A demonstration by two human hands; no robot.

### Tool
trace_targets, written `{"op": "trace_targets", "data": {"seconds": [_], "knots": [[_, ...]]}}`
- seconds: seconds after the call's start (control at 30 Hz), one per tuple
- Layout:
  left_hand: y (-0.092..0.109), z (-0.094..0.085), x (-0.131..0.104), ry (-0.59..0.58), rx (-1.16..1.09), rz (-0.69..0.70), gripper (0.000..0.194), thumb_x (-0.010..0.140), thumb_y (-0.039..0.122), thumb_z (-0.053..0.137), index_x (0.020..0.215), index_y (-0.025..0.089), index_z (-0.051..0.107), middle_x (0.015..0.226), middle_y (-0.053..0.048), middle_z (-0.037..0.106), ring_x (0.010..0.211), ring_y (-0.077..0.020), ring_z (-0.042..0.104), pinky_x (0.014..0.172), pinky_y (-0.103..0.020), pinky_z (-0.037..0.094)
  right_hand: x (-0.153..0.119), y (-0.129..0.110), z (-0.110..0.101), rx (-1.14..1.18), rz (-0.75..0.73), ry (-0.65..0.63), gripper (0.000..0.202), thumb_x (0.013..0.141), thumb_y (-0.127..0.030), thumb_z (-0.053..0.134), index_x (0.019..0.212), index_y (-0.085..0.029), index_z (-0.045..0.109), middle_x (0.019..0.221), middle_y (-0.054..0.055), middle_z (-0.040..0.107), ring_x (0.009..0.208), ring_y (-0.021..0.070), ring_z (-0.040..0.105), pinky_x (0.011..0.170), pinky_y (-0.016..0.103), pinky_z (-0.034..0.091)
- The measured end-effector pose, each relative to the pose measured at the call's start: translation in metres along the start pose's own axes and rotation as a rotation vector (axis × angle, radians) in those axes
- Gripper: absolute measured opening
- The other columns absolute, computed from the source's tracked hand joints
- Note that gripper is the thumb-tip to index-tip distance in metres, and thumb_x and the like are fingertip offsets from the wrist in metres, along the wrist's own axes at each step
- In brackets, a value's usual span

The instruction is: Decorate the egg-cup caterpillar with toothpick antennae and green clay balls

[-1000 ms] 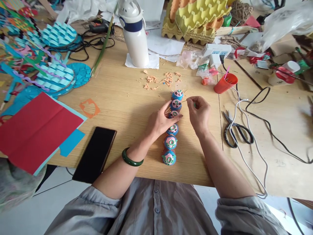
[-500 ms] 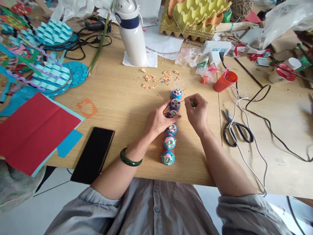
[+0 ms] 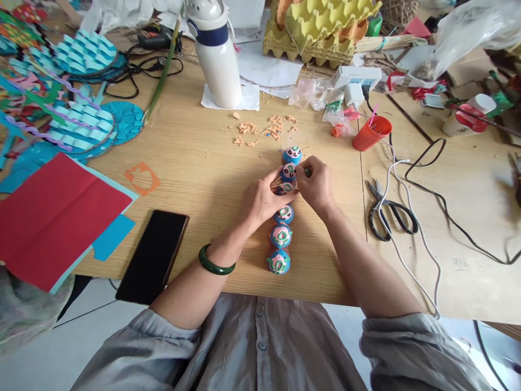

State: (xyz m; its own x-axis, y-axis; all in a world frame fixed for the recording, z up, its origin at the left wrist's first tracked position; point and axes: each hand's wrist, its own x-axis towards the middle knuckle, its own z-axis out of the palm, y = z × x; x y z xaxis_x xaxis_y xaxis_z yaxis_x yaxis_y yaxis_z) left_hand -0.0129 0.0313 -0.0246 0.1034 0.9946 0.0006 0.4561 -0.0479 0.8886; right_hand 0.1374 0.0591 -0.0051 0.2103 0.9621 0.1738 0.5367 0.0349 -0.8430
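Note:
A row of several blue balls with pink and green decorations (image 3: pixel 280 236) runs away from the table's front edge. My left hand (image 3: pixel 262 200) is around the upper part of the row, holding thin wooden sticks (image 3: pixel 275 183) between its fingers, its thumb across the third ball from the far end. My right hand (image 3: pixel 315 182) is closed in a pinch at the right side of the second ball (image 3: pixel 288 171). Something green (image 3: pixel 308 171) shows within its fingers. Whatever its fingertips pinch is hidden. Thin sticks poke out from the farthest ball (image 3: pixel 292 155).
Black-handled scissors (image 3: pixel 393 212) and cables lie at the right, behind them an orange cup (image 3: pixel 372 133). A phone (image 3: pixel 153 255) and red paper (image 3: pixel 65 217) are at the left. Orange scraps (image 3: pixel 274 127), a white flask (image 3: pixel 217 60) and egg trays (image 3: pixel 321 32) are farther back.
My right hand has moved left, up against the second ball. The thin stick that showed at its fingertips is now out of sight. My left hand holds its place on the row.

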Motion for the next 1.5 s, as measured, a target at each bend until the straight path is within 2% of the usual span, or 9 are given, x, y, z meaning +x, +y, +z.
{"op": "trace_targets", "data": {"seconds": [0.37,0.5,0.63,0.77,0.93,1.03,1.13,1.33,1.5], "knots": [[0.013,-0.004,-0.002,-0.01,0.038,-0.103,0.074,0.065,0.055,0.089,0.131,0.027,0.07,0.084,-0.006,0.074,0.085,-0.0289,0.07,0.074,-0.035,0.049,-0.009,0.002,-0.02,0.125,0.032,0.096,0.022,0.089,-0.032,0.063,0.072,-0.018,0.062,0.055,-0.007,0.041,0.054,0.0092,0.036,0.055,0.027,0.03],[0.014,-0.008,-0.003,0.099,-0.448,-0.138,0.044,0.081,0.039,0.078,0.122,0.024,0.072,0.068,0.002,0.057,0.061,-0.011,0.055,0.056,-0.021,0.042,-0.022,0.0,-0.025,0.236,0.051,0.148,0.028,0.093,-0.043,0.058,0.081,-0.019,0.065,0.061,-0.005,0.044,0.054,0.0099,0.039,0.052,0.026,0.032],[0.022,-0.02,-0.002,0.052,-1.081,-0.343,0.025,0.092,0.015,0.05,0.103,0.018,0.073,0.058,0.007,0.034,0.043,-0.0047,0.026,0.039,-0.016,0.023,-0.035,-0.006,-0.027,0.268,0.016,0.239,0.025,0.093,-0.045,0.06,0.095,-0.02,0.066,0.063,-0.006,0.041,0.053,0.0096,0.036,0.048,0.024,0.03],[0.025,-0.025,-0.001,-0.024,-1.39,-0.393,0.03,0.096,0.007,0.042,0.089,0.015,0.07,0.06,0.006,0.039,0.044,-0.0026,0.035,0.042,-0.014,0.033,-0.043,-0.014,-0.026,0.284,0.041,0.17,0.029,0.091,-0.048,0.064,0.089,-0.02,0.068,0.062,-0.005,0.045,0.053,0.009,0.037,0.048,0.024,0.031],[0.023,-0.022,0.0,0.103,-1.17,-0.332,0.033,0.102,0.012,0.04,0.093,0.018,0.07,0.088,-0.003,0.071,0.085,-0.0091,0.07,0.087,-0.028,0.061,-0.052,-0.029,-0.02,0.226,0.036,-0.126,0.035,0.085,-0.052,0.07,0.077,-0.017,0.069,0.063,-0.001,0.058,0.057,0.0101,0.045,0.053,0.026,0.035],[0.023,-0.02,-0.002,0.076,-0.932,-0.274,0.037,0.105,0.018,0.033,0.113,0.019,0.069,0.118,-0.006,0.074,0.121,-0.0175,0.068,0.103,-0.039,0.058,-0.056,-0.035,-0.013,0.173,0.036,-0.252,0.031,0.084,-0.047,0.071,0.076,-0.017,0.069,0.061,-0.001,0.057,0.055,0.01,0.043,0.052,0.026,0.033],[0.023,-0.019,-0.004,-0.017,-0.824,-0.183,0.04,0.108,0.027,0.029,0.124,0.021,0.065,0.137,-0.006,0.067,0.131,-0.0197,0.063,0.106,-0.041,0.057,-0.058,-0.036,-0.007,0.113,0.01,-0.265,0.02,0.082,-0.034,0.072,0.071,-0.018,0.065,0.058,-0.004,0.053,0.054,0.0087,0.04,0.053,0.025,0.032],[0.016,-0.021,-0.001,0.034,-0.87,-0.19,0.043,0.105,0.021,0.027,0.128,0.02,0.063,0.133,-0.006,0.069,0.123,-0.0161,0.066,0.099,-0.034,0.057,-0.055,-0.035,-0.009,0.235,0.057,-0.245,0.019,0.083,-0.033,0.068,0.073,-0.017,0.068,0.063,-0.001,0.062,0.057,0.0102,0.049,0.055,0.026,0.038],[0.015,-0.022,-0.004,0.093,-0.826,-0.314,0.025,0.096,0.032,0.054,0.109,0.02,0.072,0.071,0.0,0.064,0.06,-0.0095,0.058,0.059,-0.025,0.049,-0.052,-0.035,-0.014,0.337,0.135,-0.272,0.021,0.081,-0.036,0.071,0.074,-0.016,0.07,0.056,-0.003,0.056,0.051,0.0082,0.044,0.047,0.024,0.033]]}}
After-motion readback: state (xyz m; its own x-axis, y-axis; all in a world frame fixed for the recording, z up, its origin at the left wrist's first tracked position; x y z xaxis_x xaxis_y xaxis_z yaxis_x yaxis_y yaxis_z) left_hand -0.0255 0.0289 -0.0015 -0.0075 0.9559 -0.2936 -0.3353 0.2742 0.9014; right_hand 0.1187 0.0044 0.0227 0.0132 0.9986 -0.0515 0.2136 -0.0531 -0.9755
